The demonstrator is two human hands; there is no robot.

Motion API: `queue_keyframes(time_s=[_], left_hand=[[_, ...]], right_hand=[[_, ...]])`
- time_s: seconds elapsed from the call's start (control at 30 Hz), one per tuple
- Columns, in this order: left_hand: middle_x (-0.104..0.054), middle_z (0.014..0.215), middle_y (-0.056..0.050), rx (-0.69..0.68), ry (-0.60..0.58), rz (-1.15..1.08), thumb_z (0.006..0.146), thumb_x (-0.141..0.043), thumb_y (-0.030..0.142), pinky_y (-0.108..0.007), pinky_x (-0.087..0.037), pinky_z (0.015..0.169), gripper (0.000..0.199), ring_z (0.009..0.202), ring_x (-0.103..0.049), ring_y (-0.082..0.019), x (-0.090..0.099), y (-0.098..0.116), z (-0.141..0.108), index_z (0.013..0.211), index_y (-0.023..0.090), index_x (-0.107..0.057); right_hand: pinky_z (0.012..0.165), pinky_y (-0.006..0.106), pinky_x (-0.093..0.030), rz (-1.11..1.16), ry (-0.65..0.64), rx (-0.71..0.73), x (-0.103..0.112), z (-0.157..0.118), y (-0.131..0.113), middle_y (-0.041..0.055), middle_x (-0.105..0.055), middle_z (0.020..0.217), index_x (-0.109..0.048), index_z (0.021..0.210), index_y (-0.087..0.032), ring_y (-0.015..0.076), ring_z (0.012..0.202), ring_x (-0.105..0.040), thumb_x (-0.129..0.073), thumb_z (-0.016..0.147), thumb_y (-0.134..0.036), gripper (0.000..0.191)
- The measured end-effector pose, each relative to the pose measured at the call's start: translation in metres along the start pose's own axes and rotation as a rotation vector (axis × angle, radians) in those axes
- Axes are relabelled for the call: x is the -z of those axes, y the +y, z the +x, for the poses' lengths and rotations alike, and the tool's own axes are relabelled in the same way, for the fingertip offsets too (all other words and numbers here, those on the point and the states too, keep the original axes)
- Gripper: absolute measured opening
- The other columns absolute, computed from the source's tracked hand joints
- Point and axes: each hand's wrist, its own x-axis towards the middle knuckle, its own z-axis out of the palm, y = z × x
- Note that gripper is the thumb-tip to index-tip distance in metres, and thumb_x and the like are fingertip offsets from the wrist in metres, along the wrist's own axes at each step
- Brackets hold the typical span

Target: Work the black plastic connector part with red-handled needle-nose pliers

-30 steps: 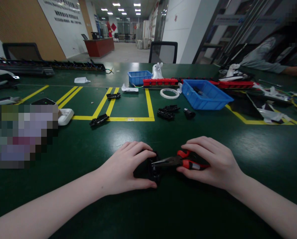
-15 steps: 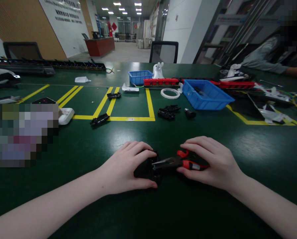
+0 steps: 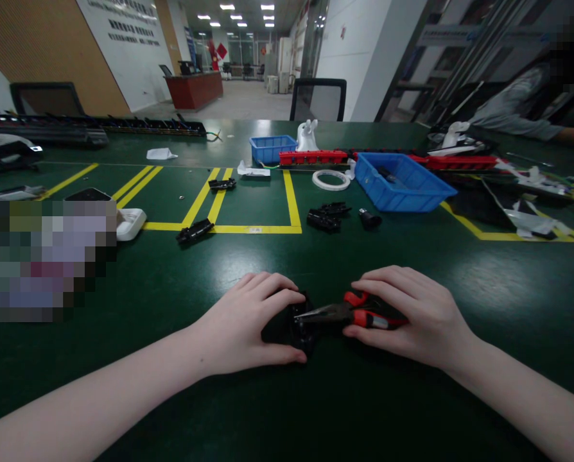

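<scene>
At the near middle of the green table, my left hand (image 3: 253,321) grips a small black plastic part (image 3: 304,337) between thumb and fingers. Its far side is partly covered by my fingers. My right hand (image 3: 417,314) is closed around the red handles of needle-nose pliers (image 3: 332,313). The pliers lie almost level and point left, their slim metal tips over the black part. Whether the jaws pinch anything there is too small to tell. Beyond my hands lie more black parts (image 3: 324,218) and a short black cylindrical piece (image 3: 368,219).
A blue bin (image 3: 402,186) stands at the back right, a smaller blue bin (image 3: 272,151) farther off. Between them lies a white tape ring (image 3: 331,180). Two black parts (image 3: 194,231) rest by yellow floor-style tape lines. A co-worker's sleeve (image 3: 522,115) shows at far right.
The whole view has shifted very slightly. Both hands, the pliers and the black part keep nearly the same position to one another.
</scene>
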Motion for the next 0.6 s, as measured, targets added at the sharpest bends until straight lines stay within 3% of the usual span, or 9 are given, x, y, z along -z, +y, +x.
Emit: queue_keyframes(time_s=[0.6], left_hand=[[-0.058, 0.133, -0.008, -0.007, -0.005, 0.012, 0.083, -0.073, 0.051, -0.047, -0.045, 0.1, 0.059, 0.12, -0.054, -0.028, 0.0005, -0.0006, 0.0, 0.13, 0.023, -0.054]], right_hand=[[0.061, 0.032, -0.052, -0.004, -0.048, -0.01, 0.0042, 0.0055, -0.0013, 0.0086, -0.069, 0.088, -0.062, 0.098, -0.018, 0.019, 0.073, -0.065, -0.07, 0.082, -0.05, 0.037]])
